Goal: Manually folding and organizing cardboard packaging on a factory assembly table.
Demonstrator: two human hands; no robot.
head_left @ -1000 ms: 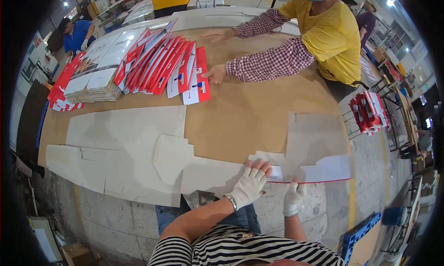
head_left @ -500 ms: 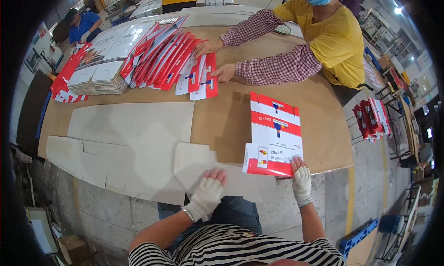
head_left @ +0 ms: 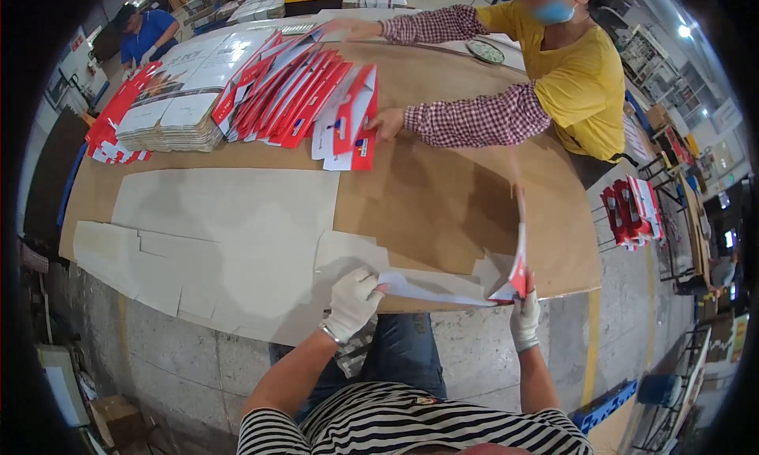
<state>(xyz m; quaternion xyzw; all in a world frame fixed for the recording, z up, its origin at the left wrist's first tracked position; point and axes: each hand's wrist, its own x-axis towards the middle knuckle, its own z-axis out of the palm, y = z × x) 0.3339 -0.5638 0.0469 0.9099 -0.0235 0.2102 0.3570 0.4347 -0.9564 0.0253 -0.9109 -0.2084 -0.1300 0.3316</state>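
Note:
A red and white printed carton (head_left: 515, 279) stands on edge at the table's front right, opened out so that one pale panel runs left along the edge. My right hand (head_left: 526, 319), in a white fingerless glove, grips its lower right corner. My left hand (head_left: 353, 303), gloved alike, is closed at the far left end of that panel and pinches its tip. Flat grey-white cardboard sheets (head_left: 229, 234) lie left of my hands, one of them partly under the panel. Motion blurs the carton's upper part.
Across the table (head_left: 565, 253) a co-worker in yellow with checked sleeves handles a leaning row of red and white folded cartons (head_left: 288, 99). A stack of white printed cartons (head_left: 186, 115) stands far left. A small round dish (head_left: 485, 52) lies at the back.
The carton, flat and face up before, has swung upright and opened. My left hand has closed on its panel end. The co-worker's one hand has moved back along the carton row.

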